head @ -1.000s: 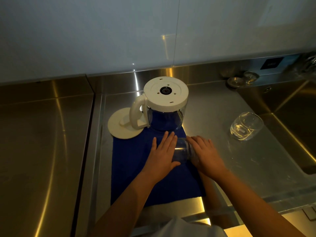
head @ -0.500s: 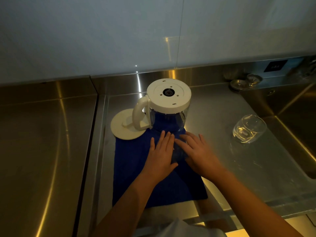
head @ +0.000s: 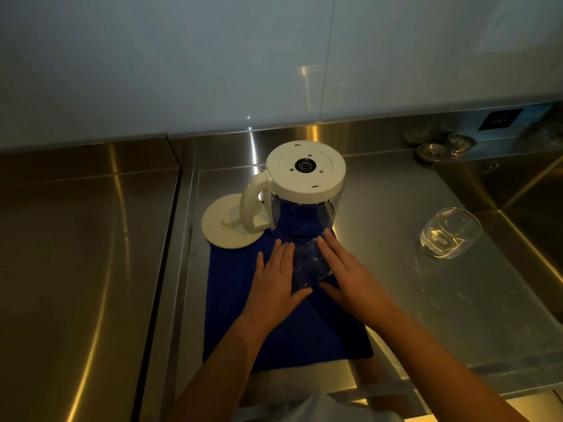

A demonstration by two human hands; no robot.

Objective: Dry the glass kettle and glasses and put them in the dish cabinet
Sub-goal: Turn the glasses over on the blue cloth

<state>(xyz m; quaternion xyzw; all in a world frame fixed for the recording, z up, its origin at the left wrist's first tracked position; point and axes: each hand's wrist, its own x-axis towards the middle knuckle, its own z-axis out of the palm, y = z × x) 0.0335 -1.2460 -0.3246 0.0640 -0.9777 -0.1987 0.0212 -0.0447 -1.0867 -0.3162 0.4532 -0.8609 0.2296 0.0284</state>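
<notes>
A glass kettle [head: 300, 205] with a white base and handle stands upside down at the far end of a blue cloth [head: 274, 330]. Its white lid [head: 230, 222] lies beside it on the left. A clear glass [head: 309, 264] lies on its side on the cloth. My left hand [head: 275, 283] presses flat against its left side and my right hand [head: 347, 274] rests on its right side, fingers spread. A second glass [head: 451, 231] lies tipped on the steel counter to the right, apart from both hands.
The steel counter [head: 91, 269] stretches left, with a seam beside the cloth. A sink basin [head: 536, 193] drops away at the right. Small metal dishes [head: 434, 152] sit by the back ledge. A pale wall panel rises behind.
Both hands have slid forward along the cloth toward the kettle, with the glass between them. The right hand now lies higher on the glass.
</notes>
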